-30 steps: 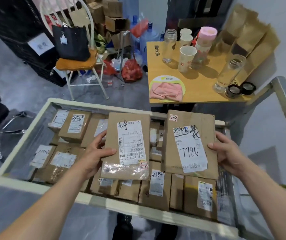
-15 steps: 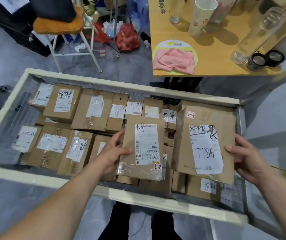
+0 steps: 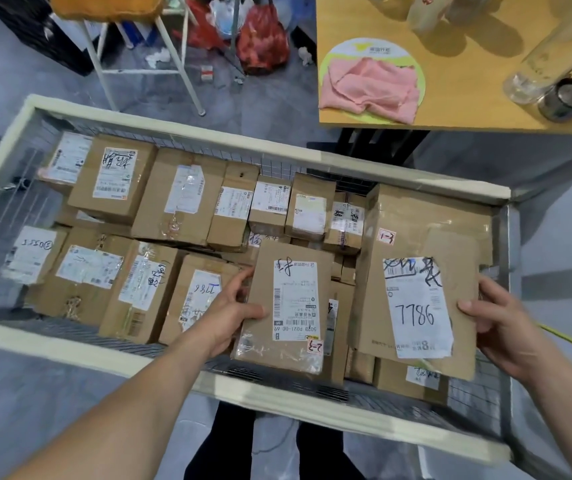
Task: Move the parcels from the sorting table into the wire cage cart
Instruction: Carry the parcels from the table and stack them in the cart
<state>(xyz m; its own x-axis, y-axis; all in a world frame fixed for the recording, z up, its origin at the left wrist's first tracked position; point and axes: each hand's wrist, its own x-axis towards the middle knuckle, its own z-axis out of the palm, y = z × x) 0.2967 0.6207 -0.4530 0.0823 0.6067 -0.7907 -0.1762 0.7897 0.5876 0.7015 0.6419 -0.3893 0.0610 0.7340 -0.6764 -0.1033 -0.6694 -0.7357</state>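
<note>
My left hand [image 3: 231, 311] grips the left edge of a small brown parcel [image 3: 288, 303] with a white label and a tag reading 2-3. My right hand [image 3: 501, 322] grips the right edge of a larger flat brown parcel [image 3: 416, 282] marked 7786 and tagged 1-3. Both parcels hang side by side inside the wire cage cart [image 3: 243, 147], low over the several brown parcels stacked at its right end. The cart's cream rim frames them on all sides.
Several labelled cardboard parcels [image 3: 180, 199] fill the cart's left and middle. Beyond the cart stands a wooden table [image 3: 464, 105] with a pink cloth [image 3: 369, 88], glasses and tape rolls. A white chair [image 3: 146, 64] and red bags [image 3: 260, 43] sit on the floor behind.
Both hands have lowered their parcels from above the rim down into the cart's right end. The view has tilted downward and closer to the cart.
</note>
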